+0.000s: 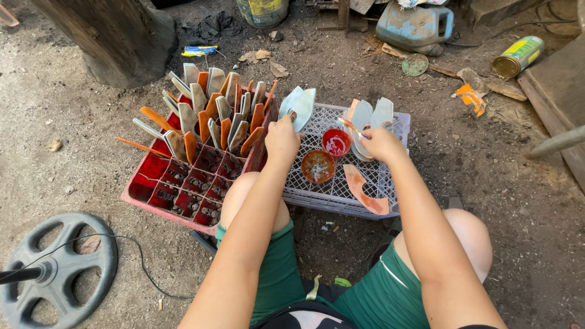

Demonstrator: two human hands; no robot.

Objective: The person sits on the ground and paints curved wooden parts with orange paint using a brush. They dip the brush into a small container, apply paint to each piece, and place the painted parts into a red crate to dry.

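Two paint bowls (327, 155) sit at 6 o'clock of the left hand (282, 139) grasping a blade (300, 105); the right hand (382, 143), gripping a brush (352, 127), could tip them.

The person wears green shorts (372, 295) with a thin pale line of piping along the right leg and a dark waistband edged in white at the bottom of the view. Both forearms are bare, without sleeves, watch or rings, and both knees show uncovered.
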